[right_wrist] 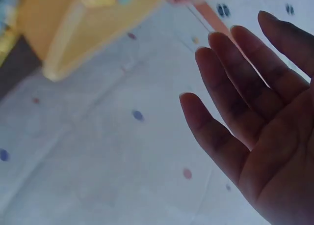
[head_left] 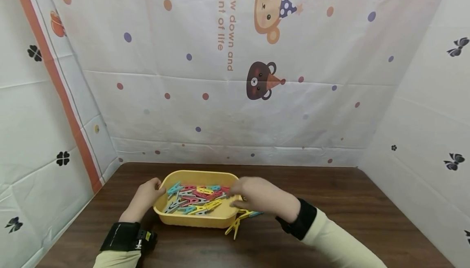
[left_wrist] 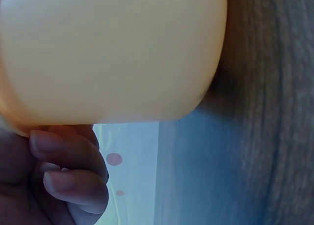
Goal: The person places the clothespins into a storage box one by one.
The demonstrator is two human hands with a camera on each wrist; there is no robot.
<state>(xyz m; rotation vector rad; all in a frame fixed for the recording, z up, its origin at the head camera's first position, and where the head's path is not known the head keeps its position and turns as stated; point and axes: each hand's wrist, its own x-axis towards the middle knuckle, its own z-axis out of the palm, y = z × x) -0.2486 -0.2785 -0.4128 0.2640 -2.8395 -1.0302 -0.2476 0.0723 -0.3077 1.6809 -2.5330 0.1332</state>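
Observation:
A yellow plastic basket (head_left: 198, 220) stands on the table, holding several clothespins (head_left: 192, 200) in yellow, red, blue and grey. At its left end, my left hand (head_left: 145, 198) grips the rim; the left wrist view has its curled fingers (left_wrist: 78, 154) against the pale outer wall (left_wrist: 117, 58). My right hand (head_left: 262, 194) is over the basket's right end. Its fingers (right_wrist: 240, 82) are spread and fairly straight in the right wrist view, with nothing held. Just outside the right end lie yellow clothespins (head_left: 233, 228) and a blue one (head_left: 256, 213), partly hidden by the hand and basket.
The brown wooden table (head_left: 327, 241) extends on both sides of the basket. A white patterned cloth (head_left: 220, 117) hangs behind the table, and similar cloth (head_left: 422, 149) closes in the left and right sides.

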